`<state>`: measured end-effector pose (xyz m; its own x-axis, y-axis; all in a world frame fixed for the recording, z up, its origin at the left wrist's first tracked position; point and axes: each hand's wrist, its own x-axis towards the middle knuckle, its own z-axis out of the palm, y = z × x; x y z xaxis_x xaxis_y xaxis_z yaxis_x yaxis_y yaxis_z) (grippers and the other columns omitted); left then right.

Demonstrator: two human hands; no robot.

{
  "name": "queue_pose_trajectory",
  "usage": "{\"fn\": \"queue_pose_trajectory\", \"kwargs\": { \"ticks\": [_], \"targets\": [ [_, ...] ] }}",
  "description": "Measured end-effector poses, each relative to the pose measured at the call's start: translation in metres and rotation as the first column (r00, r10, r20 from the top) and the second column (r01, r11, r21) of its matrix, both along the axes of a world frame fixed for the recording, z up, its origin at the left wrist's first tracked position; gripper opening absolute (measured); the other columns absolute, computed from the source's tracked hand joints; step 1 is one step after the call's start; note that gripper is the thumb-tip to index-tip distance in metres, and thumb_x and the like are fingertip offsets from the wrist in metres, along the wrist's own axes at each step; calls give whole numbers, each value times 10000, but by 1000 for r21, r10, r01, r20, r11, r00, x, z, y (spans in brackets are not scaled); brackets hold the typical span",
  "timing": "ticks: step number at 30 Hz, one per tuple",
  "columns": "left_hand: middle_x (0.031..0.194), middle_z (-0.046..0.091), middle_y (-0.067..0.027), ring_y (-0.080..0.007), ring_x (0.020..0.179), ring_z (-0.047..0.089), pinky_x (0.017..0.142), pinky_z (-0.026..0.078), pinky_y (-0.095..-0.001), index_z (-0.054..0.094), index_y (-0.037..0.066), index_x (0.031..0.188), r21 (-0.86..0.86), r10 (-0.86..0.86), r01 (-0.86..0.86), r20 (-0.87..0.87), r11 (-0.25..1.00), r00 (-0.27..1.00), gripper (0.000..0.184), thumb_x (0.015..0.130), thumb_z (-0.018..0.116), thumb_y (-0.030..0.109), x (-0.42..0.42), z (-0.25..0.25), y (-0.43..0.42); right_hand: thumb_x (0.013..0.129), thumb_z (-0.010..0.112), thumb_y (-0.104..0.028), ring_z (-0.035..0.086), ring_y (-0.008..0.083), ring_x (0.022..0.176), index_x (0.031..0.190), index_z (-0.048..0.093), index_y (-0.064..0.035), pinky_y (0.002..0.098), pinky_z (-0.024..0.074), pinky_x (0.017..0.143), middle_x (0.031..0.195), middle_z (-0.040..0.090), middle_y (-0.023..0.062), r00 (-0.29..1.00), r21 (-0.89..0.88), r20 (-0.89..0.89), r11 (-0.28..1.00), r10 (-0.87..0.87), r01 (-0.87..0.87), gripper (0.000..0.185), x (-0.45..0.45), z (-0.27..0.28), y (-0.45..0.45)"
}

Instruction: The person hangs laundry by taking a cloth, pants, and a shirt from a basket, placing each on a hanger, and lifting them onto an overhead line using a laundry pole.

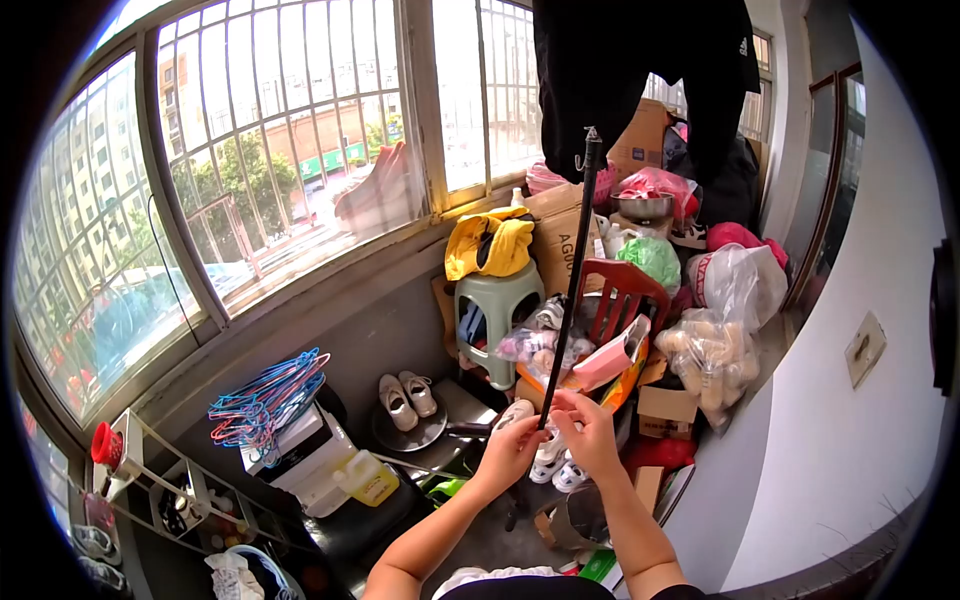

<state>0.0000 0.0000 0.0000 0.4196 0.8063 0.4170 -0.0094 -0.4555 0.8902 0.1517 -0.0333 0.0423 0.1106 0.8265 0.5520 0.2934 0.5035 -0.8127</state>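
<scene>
Forearms (446, 532), left fingers (529, 437) gripping black pole (568, 320), right fingers (573, 403) curled against it

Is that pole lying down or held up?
Held up: the left hand grips the black pole, the right hand is beside it, and its tip shows in front of hanging clothes.

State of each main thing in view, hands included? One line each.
Black pole: held near upright, tilted, hook at top
Left hand: closed on the pole
Right hand: fingers at the pole, grip unclear
Black garment: hanging
Yellow cloth: draped on the stool
Stool: upright
Hangers: heaped together
White shoes: side by side, unworn
Green bag: filled
</scene>
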Motion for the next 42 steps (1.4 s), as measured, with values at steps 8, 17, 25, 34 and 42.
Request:
{"fn": "queue_pose_trajectory", "kwargs": {
  "ticks": [8, 17, 25, 34, 42],
  "targets": [
    [916, 685, -118, -148, 848, 670, 737, 527, -272, 580, -43, 1144, -37, 164, -164, -23, 986, 986, 257, 892, 570, 6, -76, -38, -16, 892, 581, -63, 658, 133, 819, 1063, 607, 60, 258, 517, 727, 904, 688, 95, 978, -126, -28, 969, 208, -210, 213, -81, 0, 8],
    [950, 667, -157, -197, 870, 662, 784, 523, -309, 571, -30, 1153, -20, 318, -321, -87, 947, 944, 291, 871, 577, 40, -185, -59, -37, 903, 581, -100, 662, 136, 744, 1016, 639, 42, 250, 507, 634, 833, 696, 111, 933, -175, -89, 917, 348, -359, 190, -185, -40, 8],
    [1115, 627, -156, -228, 1021, 626, 875, 485, -311, 539, -17, 1203, -75, 525, -520, 125, 851, 842, 313, 896, 560, 42, -261, -23, -75, 878, 586, -57, 617, 154, 694, 1049, 634, 32, 275, 473, 626, 848, 672, 150, 880, -281, 50, 852, 473, -442, 198, -272, -65, -11],
    [902, 687, -131, -193, 807, 681, 690, 522, -279, 611, -32, 1073, -82, 663, -659, 33, 748, 748, 210, 883, 602, 56, -335, -42, -101, 863, 599, -64, 641, 252, 693, 969, 635, 23, 318, 486, 640, 813, 650, 176, 756, -342, 205, 769, 621, -539, 141, -351, -109, -21],
    [959, 689, -108, -152, 908, 657, 803, 509, -271, 609, -26, 1064, -271, 703, -685, -41, 676, 710, 171, 923, 552, 54, -395, -95, -127, 872, 582, -57, 671, 219, 888, 1077, 630, 42, 288, 514, 795, 990, 682, 162, 764, -422, 229, 769, 604, -481, 233, -407, -99, -9]
  ]
}}
